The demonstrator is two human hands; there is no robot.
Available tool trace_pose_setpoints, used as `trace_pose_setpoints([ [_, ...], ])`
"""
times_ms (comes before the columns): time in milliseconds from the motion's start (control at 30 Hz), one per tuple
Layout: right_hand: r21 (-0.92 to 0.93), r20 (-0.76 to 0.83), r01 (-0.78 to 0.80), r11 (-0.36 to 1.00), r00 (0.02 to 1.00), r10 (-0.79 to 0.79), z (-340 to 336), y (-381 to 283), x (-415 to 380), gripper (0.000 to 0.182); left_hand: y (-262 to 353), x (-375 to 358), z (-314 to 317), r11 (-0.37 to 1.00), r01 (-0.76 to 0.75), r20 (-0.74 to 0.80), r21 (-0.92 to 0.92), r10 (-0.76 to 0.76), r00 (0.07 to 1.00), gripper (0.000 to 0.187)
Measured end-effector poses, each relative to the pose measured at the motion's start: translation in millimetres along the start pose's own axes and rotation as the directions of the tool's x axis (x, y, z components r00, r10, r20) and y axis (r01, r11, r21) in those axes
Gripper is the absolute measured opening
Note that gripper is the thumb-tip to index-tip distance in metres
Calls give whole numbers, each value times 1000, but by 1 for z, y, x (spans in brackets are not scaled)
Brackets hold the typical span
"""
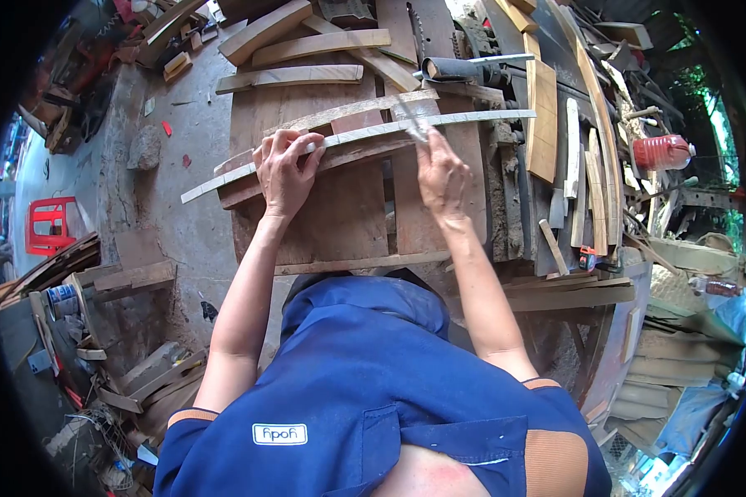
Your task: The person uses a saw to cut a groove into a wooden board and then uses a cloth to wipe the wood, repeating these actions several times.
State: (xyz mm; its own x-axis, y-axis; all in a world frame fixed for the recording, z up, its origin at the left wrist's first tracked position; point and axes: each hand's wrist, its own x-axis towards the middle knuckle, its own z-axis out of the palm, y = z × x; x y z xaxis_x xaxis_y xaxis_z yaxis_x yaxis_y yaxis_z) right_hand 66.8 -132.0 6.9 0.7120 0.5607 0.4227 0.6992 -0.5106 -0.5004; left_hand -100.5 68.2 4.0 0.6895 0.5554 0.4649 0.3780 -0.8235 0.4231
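Note:
A long thin pale wooden strip (365,132), with short marks across it, lies aslant over the workbench. My left hand (286,170) has its fingers curled and pinched at the strip, left of its middle. Beneath the strip are a longer brown piece of wood (352,155) and a reddish block (358,123). My right hand (445,180) is closed on a pale, narrow object (419,131) at the strip's right half. Motion blur hides what kind of thing it is, and whether it touches the strip.
Several timber offcuts (294,77) lie at the back of the wooden workbench (340,228). To the right are upright boards (541,120), a red jug (661,153) and a small orange-and-black tape measure (587,258). A red plastic stool (48,225) stands far left, near scrap wood (137,277).

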Motion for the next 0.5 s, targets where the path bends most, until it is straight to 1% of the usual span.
trace_pose_setpoints([
  [67,15,23,-124,992,992,123,-5,15,7,41,1,0,-1,1000,-3,-1,1,3,1000,14],
  [100,36,8,-116,993,993,116,-6,21,10,46,1,0,-1,1000,-6,-2,0,6,1000,14],
  [133,16,-25,-127,992,992,127,-10,22,12,47,2,0,-2,1000,-4,-2,4,4,1000,14],
  [167,3,-22,-137,991,990,137,-12,23,14,46,2,0,-2,1000,-1,1,-2,1,1000,14],
  [200,-10,-18,-147,989,989,147,-13,23,15,46,2,0,-3,1000,3,4,-8,-3,1000,14],
  [233,15,11,-175,984,984,175,-15,21,14,44,2,-1,-3,1000,7,-1,-13,-7,1000,14],
  [333,18,41,-137,990,990,136,-20,15,15,45,2,-1,-2,1000,20,6,-23,-20,1000,15],
  [400,4,46,-150,989,988,150,-21,16,16,45,3,-2,-2,1000,17,-9,-24,-17,1000,15],
  [467,14,82,-190,982,979,188,-21,19,21,39,5,-3,-6,1000,-22,-9,21,22,1000,18],
  [500,49,69,-178,983,982,174,-17,25,22,44,4,-4,-6,1000,-24,-7,20,24,1000,18],
])
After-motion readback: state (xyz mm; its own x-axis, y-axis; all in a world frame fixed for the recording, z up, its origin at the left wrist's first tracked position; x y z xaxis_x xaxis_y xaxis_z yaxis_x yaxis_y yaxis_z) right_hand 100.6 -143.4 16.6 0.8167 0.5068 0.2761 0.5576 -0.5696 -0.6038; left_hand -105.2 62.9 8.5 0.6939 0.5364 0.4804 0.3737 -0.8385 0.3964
